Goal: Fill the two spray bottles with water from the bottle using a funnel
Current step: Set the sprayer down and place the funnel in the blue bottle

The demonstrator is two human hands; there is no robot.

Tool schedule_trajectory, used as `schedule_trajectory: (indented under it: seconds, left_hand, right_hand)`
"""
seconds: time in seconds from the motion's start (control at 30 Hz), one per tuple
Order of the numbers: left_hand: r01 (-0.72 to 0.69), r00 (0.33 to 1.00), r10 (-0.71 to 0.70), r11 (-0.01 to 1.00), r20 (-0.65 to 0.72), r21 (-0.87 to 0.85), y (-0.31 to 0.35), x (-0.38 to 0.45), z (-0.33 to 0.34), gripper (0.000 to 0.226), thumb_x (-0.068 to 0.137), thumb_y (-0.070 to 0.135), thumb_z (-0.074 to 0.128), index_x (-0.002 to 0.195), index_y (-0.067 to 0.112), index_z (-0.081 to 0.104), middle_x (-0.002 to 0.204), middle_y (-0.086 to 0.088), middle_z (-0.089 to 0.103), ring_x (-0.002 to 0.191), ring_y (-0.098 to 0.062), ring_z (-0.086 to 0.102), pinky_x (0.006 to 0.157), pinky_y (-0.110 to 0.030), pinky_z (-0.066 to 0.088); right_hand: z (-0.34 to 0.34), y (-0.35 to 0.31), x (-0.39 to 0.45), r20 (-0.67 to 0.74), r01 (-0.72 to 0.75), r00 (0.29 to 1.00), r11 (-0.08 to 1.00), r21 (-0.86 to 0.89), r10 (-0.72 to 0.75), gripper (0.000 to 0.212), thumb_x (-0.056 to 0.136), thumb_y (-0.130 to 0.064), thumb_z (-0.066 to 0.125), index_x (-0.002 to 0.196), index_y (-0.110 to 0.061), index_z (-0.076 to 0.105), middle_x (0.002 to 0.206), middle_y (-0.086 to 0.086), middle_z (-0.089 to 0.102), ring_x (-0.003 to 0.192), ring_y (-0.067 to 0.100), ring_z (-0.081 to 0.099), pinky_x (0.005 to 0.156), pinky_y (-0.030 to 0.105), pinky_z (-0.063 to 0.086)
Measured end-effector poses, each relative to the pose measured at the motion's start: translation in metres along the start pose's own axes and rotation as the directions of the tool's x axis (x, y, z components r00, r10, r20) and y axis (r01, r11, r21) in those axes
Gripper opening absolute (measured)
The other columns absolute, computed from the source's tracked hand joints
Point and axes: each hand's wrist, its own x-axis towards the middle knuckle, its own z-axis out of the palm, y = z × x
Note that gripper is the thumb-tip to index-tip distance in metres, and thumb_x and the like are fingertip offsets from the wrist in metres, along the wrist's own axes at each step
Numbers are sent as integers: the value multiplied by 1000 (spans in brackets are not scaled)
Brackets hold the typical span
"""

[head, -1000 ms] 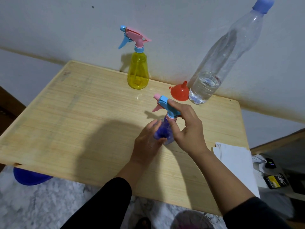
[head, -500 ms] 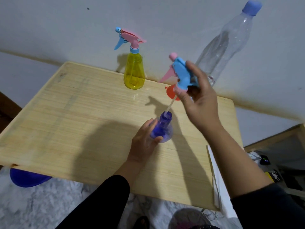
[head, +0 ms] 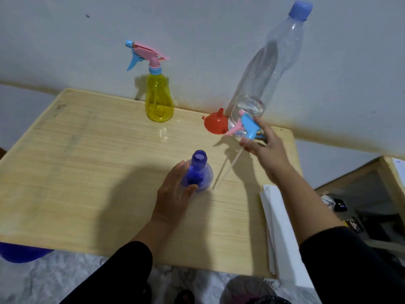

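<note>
The open blue bottle (head: 198, 172) is gripped upright at mid-surface by the left hand (head: 175, 195). The sprayer (head: 246, 126), tube trailing down, is held by the right hand (head: 266, 148) just before the water bottle (head: 269, 69). The funnel (head: 215, 123) lies beside that bottle; the capped yellow bottle (head: 158, 102) stands far left on the surface (head: 87, 172).

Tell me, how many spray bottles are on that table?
2. The yellow spray bottle stands at the table's far edge by the wall, its trigger top on. The blue spray bottle stands mid-table, open-necked, held by the left hand. None seems hidden.
</note>
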Motion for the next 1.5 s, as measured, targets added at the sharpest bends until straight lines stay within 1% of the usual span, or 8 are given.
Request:
schedule_trajectory:
  seconds: [0.1,0.23,0.4,0.6,0.73,1.07,1.3,1.5]
  left_hand:
    - [-4,1000,4,1000,6,14,-2,-1,1,60,89,50,47,134,12,45,135,6,44,127,-6,39,106,-11,29]
    - [2,999,-2,1000,33,11,-4,-1,1,57,90,50,46,136,15,43,137,1,47,128,-12,42,106,-17,32]
    - [17,998,-18,1000,59,8,-3,-1,0,53,90,45,49,136,18,40,138,-7,49,128,-19,45,105,-31,38]
    - [47,997,-47,999,68,2,-1,0,-1,57,90,47,48,134,12,45,138,-8,49,129,-20,45,107,-29,37]
    - [50,995,-50,999,86,1,0,0,-2,58,90,45,50,135,9,45,140,-6,48,131,-17,43,107,-32,37]
    - [11,999,-11,1000,47,-2,-2,1,0,55,92,48,46,135,14,42,139,-4,46,131,-9,41,108,-17,31]
    - [-3,1000,4,999,29,-32,-3,1,0,53,91,45,49,141,36,33,143,12,40,132,-9,41,107,-20,34]
    - [-25,999,26,1000,36,-16,-2,2,1,49,92,41,49,136,21,40,141,2,43,132,-9,41,106,-17,33]
  right_hand:
    - [11,38,-8,55,-72,995,994,-88,77,62,82,-4,69,136,-27,47,116,3,55,102,20,58,94,40,52]
    - [16,59,-15,88,-120,987,979,-163,135,60,85,-7,65,140,-17,43,112,0,53,86,7,54,70,1,44]
    - [18,67,-11,131,-103,981,953,-284,145,62,85,-16,68,141,-17,42,130,5,51,108,10,48,91,18,36]
    - [21,59,2,85,-11,995,928,-373,45,56,79,-16,73,131,-14,53,129,8,49,123,20,47,99,19,35]
    - [30,48,19,18,17,1000,947,-322,-12,53,85,-12,67,134,-12,49,129,5,49,107,15,59,71,-6,35]
    - [85,28,86,121,226,974,859,-459,-191,70,93,-23,56,149,-20,15,158,5,13,146,20,13,117,32,12]
    - [93,38,100,97,189,982,886,-423,-163,72,90,-15,59,149,-18,19,149,7,27,136,21,31,113,31,24]
    - [94,44,107,54,141,990,892,-430,-130,60,87,-17,63,141,-11,37,143,7,35,130,21,37,110,29,28]
